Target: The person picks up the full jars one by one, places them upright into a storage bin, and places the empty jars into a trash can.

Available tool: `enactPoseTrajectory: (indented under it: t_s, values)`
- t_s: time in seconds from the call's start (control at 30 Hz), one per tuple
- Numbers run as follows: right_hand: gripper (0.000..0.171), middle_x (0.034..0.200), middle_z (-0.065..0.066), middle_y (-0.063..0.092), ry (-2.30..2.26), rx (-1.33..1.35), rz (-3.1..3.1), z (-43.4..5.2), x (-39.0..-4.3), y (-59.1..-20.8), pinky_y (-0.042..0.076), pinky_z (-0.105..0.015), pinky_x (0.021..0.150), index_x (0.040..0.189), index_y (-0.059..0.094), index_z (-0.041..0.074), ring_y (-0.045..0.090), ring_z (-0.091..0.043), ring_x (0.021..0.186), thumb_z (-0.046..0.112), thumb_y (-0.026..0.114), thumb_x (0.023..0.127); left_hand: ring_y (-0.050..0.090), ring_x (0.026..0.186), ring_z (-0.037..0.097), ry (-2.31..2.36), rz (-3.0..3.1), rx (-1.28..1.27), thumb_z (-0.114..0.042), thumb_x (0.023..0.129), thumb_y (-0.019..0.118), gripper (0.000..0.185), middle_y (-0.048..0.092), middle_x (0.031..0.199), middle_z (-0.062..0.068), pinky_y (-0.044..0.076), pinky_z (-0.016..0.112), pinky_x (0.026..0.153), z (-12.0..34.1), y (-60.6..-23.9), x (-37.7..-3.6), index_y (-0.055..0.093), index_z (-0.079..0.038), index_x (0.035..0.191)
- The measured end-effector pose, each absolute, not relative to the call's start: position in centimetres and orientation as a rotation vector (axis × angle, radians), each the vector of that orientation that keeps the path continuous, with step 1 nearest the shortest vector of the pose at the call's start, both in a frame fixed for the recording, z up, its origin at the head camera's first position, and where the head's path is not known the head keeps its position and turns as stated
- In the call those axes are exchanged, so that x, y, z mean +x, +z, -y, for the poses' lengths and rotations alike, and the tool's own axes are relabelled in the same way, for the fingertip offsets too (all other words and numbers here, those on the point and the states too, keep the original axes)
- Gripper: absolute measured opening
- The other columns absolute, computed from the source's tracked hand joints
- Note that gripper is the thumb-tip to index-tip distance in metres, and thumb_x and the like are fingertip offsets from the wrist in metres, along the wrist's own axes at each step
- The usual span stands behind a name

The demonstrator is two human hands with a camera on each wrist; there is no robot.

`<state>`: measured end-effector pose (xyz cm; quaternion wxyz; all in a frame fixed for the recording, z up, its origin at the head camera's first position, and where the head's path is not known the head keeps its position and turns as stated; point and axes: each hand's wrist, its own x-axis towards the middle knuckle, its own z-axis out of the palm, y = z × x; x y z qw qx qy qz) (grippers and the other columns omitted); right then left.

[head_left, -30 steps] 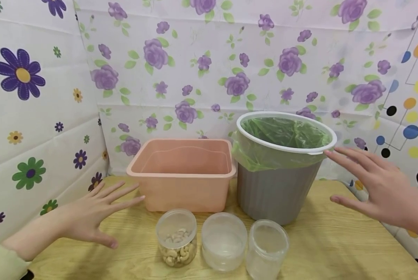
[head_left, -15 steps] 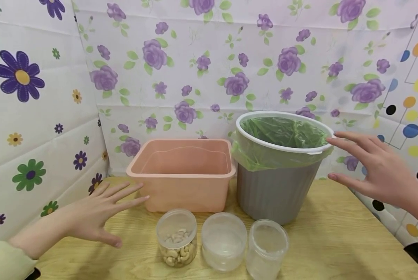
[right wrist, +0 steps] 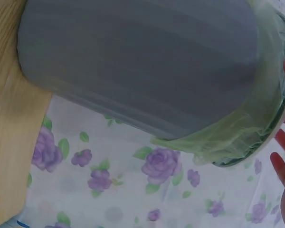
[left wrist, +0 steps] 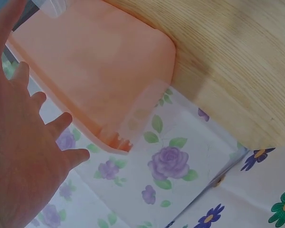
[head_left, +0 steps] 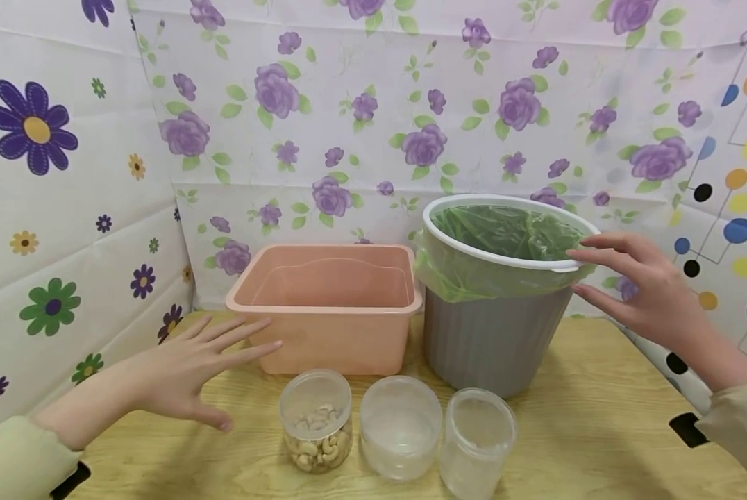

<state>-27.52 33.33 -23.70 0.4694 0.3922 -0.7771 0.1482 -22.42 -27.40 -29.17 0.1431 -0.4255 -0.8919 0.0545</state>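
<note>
Head view: the right hand [head_left: 645, 292] has moved in since the earlier frame, its straight, spread fingertips now at the rim of the grey bin [head_left: 495, 340]. The left hand [head_left: 186, 371], fingers spread, has edged closer to the pink tub [head_left: 326, 309], left of the bin. Both stand on a wooden table [head_left: 598, 430] against floral sheeting [head_left: 348, 118].

A makeshift home recording corner: flowered sheets [head_left: 361, 104] hung behind a wooden table [head_left: 598, 444].
</note>
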Motion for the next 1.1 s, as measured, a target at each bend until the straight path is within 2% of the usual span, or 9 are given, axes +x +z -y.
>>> enactPoseTrajectory:
  t_s: [0.07,0.2,0.43,0.73,0.87,1.0,1.1]
  values:
    - [0.059,0.106,-0.023,0.066,0.387,0.970,1.854,-32.9,-27.6,-23.9,0.032,-0.006,0.093,0.111,0.075,0.004,0.052,-0.003,0.115,0.057,0.058,0.092,0.029,0.148,0.033,0.153,2.591,-1.243,-0.081,0.076,0.056,0.099,0.022,0.165,0.003,0.034,0.073,0.101,27.2,-29.1,-22.5,0.030,-0.030,0.156]
    - [0.056,0.097,-0.026,0.066,0.461,0.930,1.744,-31.9,-27.6,-24.6,0.033,-0.005,0.085,0.104,0.077,0.001,0.054,0.001,0.109,0.053,0.060,0.093,0.034,0.144,0.040,0.105,2.625,-1.306,-0.079,0.078,0.056,0.098,0.024,0.165,0.004,0.032,0.075,0.102,26.5,-29.1,-22.8,0.030,-0.028,0.156]
    - [0.056,0.095,-0.029,0.064,0.591,0.837,1.649,-30.9,-28.3,-25.6,0.036,-0.006,0.089,0.098,0.077,-0.001,0.052,0.005,0.111,0.053,0.067,0.089,0.034,0.143,0.041,0.068,2.563,-1.403,-0.080,0.080,0.052,0.095,0.021,0.166,0.003,0.029,0.075,0.102,25.2,-28.8,-23.5,0.032,-0.026,0.156]
    - [0.054,0.089,-0.030,0.059,0.649,0.811,1.563,-30.5,-28.8,-25.8,0.037,-0.008,0.090,0.090,0.077,-0.002,0.050,0.006,0.109,0.051,0.070,0.087,0.032,0.145,0.041,0.082,2.496,-1.479,-0.077,0.083,0.053,0.093,0.022,0.165,0.009,0.029,0.074,0.105,23.4,-27.9,-24.1,0.029,-0.026,0.157]
    - [0.055,0.089,-0.029,0.059,0.674,0.799,1.552,-30.2,-28.8,-25.7,0.038,-0.009,0.091,0.090,0.076,-0.004,0.050,0.007,0.109,0.051,0.071,0.086,0.031,0.147,0.040,0.068,2.511,-1.499,-0.079,0.084,0.047,0.092,0.022,0.166,0.009,0.028,0.076,0.105,22.5,-27.5,-24.1,0.027,-0.028,0.157]
    - [0.061,0.092,-0.026,0.059,0.700,0.785,1.597,-29.9,-28.6,-25.7,0.038,-0.010,0.096,0.090,0.072,-0.008,0.049,0.008,0.111,0.053,0.070,0.086,0.030,0.148,0.039,0.056,2.515,-1.538,-0.082,0.085,0.041,0.091,0.022,0.166,0.008,0.027,0.077,0.106,21.1,-27.2,-24.2,0.027,-0.029,0.157]
    - [0.065,0.097,-0.007,0.062,0.732,0.773,1.651,-29.7,-28.3,-25.7,0.035,-0.012,0.100,0.090,0.070,-0.010,0.046,0.009,0.113,0.055,0.068,0.086,0.026,0.150,0.038,0.063,2.530,-1.572,-0.083,0.084,0.038,0.092,0.021,0.166,0.008,0.026,0.076,0.108,20.0,-26.9,-24.4,0.026,-0.029,0.158]
